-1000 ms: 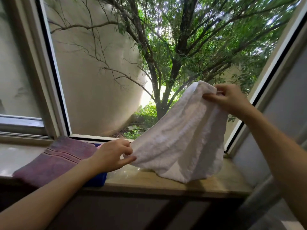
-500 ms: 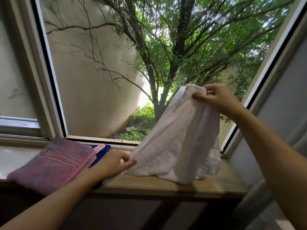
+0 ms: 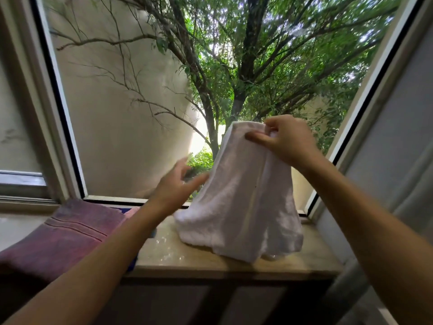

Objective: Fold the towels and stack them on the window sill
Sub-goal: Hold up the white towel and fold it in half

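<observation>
Two bare forearms reach in from the near edge toward a polished beige stone window sill (image 3: 234, 263) that runs left to right under a large open window with pale frames (image 3: 58, 146). On the sill's left lies a folded mauve terry towel with stitched bands (image 3: 68, 235); slivers of a blue cloth (image 3: 132, 266) and a pink one (image 3: 132, 211) peek from beneath it, mostly hidden by the towel and the left forearm, so their shape is unclear. Right of centre, a white terry towel (image 3: 239, 207) hangs with its lower hem just brushing the sill. The right hand (image 3: 288, 141) pinches its top corner, thumb laid along the front and fingers curled behind. The left hand (image 3: 175, 184), blurred, hovers beside the towel's left edge with fingers spread and loose, gripping nothing; whether the fingertips touch the cloth cannot be told. Beyond the glass stand a pale curved wall (image 3: 121, 113) and one leafy tree (image 3: 239, 95). A grey panel (image 3: 393, 137) borders the right, cut off by the frame.
</observation>
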A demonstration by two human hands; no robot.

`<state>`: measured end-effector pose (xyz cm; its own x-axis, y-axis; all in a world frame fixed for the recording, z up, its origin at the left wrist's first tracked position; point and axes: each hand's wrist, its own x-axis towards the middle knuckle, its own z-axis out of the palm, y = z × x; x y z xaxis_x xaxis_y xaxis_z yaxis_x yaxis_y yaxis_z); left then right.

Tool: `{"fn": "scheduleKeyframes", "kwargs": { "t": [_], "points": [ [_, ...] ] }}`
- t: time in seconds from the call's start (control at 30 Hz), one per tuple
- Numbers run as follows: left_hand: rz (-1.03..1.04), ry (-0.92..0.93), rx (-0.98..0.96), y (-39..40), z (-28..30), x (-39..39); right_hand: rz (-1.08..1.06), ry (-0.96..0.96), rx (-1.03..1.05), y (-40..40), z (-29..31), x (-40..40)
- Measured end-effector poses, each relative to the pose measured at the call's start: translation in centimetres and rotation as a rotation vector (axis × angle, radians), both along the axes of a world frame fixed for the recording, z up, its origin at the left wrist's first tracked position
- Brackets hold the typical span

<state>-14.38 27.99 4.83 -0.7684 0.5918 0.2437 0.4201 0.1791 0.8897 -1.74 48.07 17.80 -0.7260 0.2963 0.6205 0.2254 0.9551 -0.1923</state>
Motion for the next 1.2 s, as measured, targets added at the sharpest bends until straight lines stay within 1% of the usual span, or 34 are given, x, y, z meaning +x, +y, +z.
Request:
{"fn": "scheduleKeyframes", "kwargs": {
  "t": [0.03, 0.1, 0.17, 0.2, 0.27, 0.33, 0.37, 0.43, 0.5, 0.63, 0.83, 0.93, 1.0, 1.1, 1.17, 1.2],
  "points": [
    [-0.002, 0.006, 0.108, 1.0, 2.7, 0.9, 0.009, -0.004, 0.015, -0.5, 0.0, -0.1],
    [-0.033, 0.04, 0.208, 2.9, 7.4, 1.7, 0.037, -0.009, 0.029, -1.2, 0.0, -0.3],
    [-0.09, 0.09, 0.213, 4.2, 10.5, 2.2, 0.063, -0.009, 0.04, -1.4, -0.1, -0.5],
    [-0.114, 0.156, 0.204, 4.7, 11.0, 2.3, 0.074, -0.011, 0.049, -1.5, -0.2, -0.5],
    [-0.099, 0.288, 0.219, 5.2, 11.0, 2.2, 0.089, -0.017, 0.064, -1.5, -0.3, -0.3],
    [-0.075, 0.366, 0.225, 5.3, 10.2, 1.7, 0.098, -0.013, 0.057, -1.3, -0.3, 0.0],
    [-0.097, 0.404, 0.195, 5.0, 9.9, 1.5, 0.103, -0.011, 0.044, -1.2, -0.2, 0.1],
    [-0.206, 0.43, 0.123, 4.6, 9.7, 1.2, 0.108, -0.014, 0.03, -1.0, -0.1, 0.2],
    [-0.251, 0.435, 0.1, 4.5, 9.7, 1.1, 0.107, -0.023, 0.027, -1.2, 0.0, 0.2],
    [-0.203, 0.543, 0.104, 4.5, 10.0, 1.0, 0.106, -0.027, 0.014, -1.6, 0.0, 0.1],
    [-0.138, 0.807, -0.038, 4.5, 11.1, 0.2, 0.086, -0.093, 0.036, -1.7, 0.1, 0.0],
    [-0.147, 0.902, -0.081, 4.4, 11.6, -0.1, 0.077, -0.121, 0.037, -1.8, 0.4, 0.0],
    [-0.152, 0.942, -0.102, 4.1, 11.9, -0.3, 0.128, -0.154, -0.015, -1.5, 0.5, 0.1],
    [-0.139, 0.978, -0.143, 3.2, 12.4, -1.1, 0.279, -0.246, -0.231, 0.2, 1.0, 1.0],
    [-0.05, 0.936, -0.229, 2.2, 12.7, -2.4, 0.298, -0.322, -0.363, 2.1, 1.7, 2.2],
    [0.018, 0.896, -0.288, 1.6, 12.7, -3.3, 0.287, -0.367, -0.395, 3.2, 2.0, 2.9]
  ]
}}
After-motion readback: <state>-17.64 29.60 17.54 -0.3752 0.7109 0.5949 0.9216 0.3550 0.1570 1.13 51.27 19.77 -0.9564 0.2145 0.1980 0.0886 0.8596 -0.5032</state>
